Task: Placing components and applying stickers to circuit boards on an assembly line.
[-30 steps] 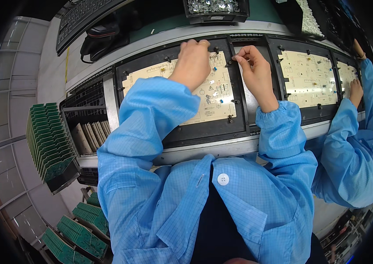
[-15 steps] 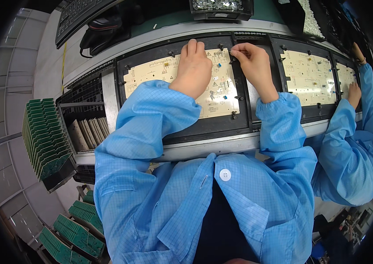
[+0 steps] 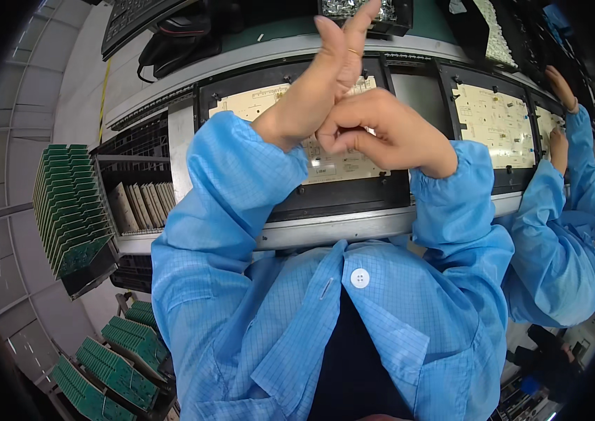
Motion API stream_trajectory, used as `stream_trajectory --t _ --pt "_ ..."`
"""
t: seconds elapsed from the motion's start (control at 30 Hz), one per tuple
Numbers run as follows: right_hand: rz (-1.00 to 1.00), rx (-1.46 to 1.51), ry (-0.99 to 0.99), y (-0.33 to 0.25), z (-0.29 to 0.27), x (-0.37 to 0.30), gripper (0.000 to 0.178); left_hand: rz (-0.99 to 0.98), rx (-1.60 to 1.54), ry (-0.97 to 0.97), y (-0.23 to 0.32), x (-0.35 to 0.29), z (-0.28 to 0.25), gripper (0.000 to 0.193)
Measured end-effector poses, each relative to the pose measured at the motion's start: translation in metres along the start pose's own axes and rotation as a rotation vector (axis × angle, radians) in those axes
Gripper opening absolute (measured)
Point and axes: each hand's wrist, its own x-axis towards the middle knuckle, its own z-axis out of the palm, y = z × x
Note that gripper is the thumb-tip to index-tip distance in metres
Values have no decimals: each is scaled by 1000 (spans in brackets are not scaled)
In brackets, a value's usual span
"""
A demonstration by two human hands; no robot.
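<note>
My left hand [image 3: 315, 88] reaches up across the cream circuit board [image 3: 353, 168], its fingers spread toward a black bin of small shiny metal parts [image 3: 332, 8]. Nothing shows between those fingers. Over the right half of the board is my right hand [image 3: 392, 130], its thumb and index finger bent together in a pinch. Whatever it may hold is hidden or too small to name. The board lies flat in a black frame [image 3: 395, 184] with small black clips at its edges. My hands and left forearm cover much of it.
Another framed cream board [image 3: 494, 123] lies to the right, before a co-worker's blue sleeve [image 3: 543, 196]. Green circuit boards [image 3: 69, 210] stand racked at left, beside a crate of upright boards [image 3: 144, 207]. A keyboard [image 3: 139, 21] and white small parts [image 3: 495, 35] lie at the back.
My left hand has moved from the board up and right toward the bin, its fingers opening out. My right hand has come left and down from the frame's edge over the board.
</note>
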Motion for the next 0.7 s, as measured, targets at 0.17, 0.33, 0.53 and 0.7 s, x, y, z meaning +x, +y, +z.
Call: stream_trajectory --t 0.17,0.33,0.53,0.7 --pt "193 569 -88 -5 -2 -1 8 -49 -388 63 -1 15 13 92" --pt "167 399 308 47 -47 -25 9 59 -804 129 -10 -23 -13 54" --pt "814 -344 593 95 -56 -40 19 -153 1167 111 -72 -59 -17 22" --pt "844 -447 621 94 -42 -27 17 -124 1238 44 -89 -55 -11 15"
